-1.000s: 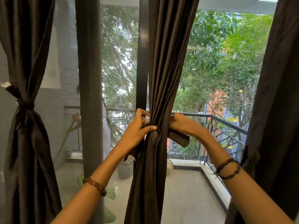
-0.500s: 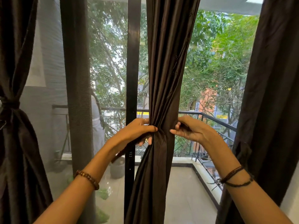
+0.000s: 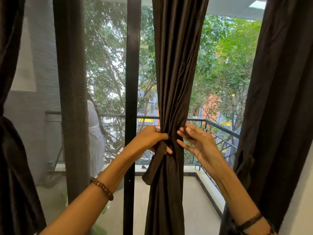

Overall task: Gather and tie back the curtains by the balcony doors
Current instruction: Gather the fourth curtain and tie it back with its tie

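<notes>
Balcony doors (image 3: 132, 82) behind, left hand (image 3: 149, 139) gripping tie band (image 3: 155, 160) round centre curtain (image 3: 174, 82), right hand (image 3: 201, 145) spread loosely beside it

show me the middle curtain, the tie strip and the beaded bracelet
middle curtain (image 3: 176, 73), head view, upper folds.
tie strip (image 3: 153, 164), head view, hanging end.
beaded bracelet (image 3: 102, 188), head view, beads on left wrist.

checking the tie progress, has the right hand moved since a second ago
Yes. The right hand earlier gripped the tie end against the middle curtain; now it has opened and pulled slightly right of the curtain, only fingertips at the fabric.
</notes>
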